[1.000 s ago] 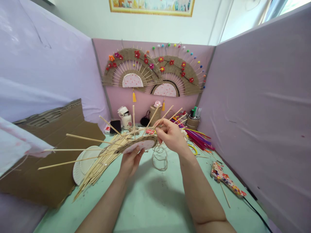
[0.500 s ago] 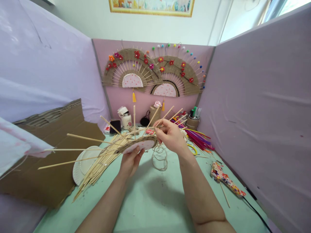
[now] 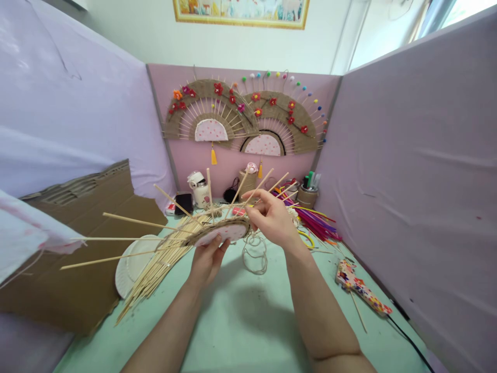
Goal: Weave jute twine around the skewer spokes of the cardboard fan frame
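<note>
My left hand (image 3: 207, 259) grips from below a half-round fan piece (image 3: 223, 231), pink paper edged with jute twine, with long wooden sticks (image 3: 128, 221) radiating from it to the left and up. My right hand (image 3: 272, 217) is closed at the piece's right edge, fingers pinched on the jute twine among the sticks there. A loose loop of twine (image 3: 256, 256) hangs from the piece down to the green table (image 3: 240, 321).
A bundle of bamboo sticks (image 3: 155, 272) and a white paper plate (image 3: 130, 264) lie to the left, beside cardboard (image 3: 77, 248). Coloured pipe cleaners (image 3: 316, 223), a pen cup (image 3: 308, 194) and a patterned glue gun (image 3: 361, 290) lie to the right. Two finished fans (image 3: 248, 119) hang on the back wall.
My right hand has risen slightly and its fingers have shifted on the twine. The left hand and the fan piece have barely moved.
</note>
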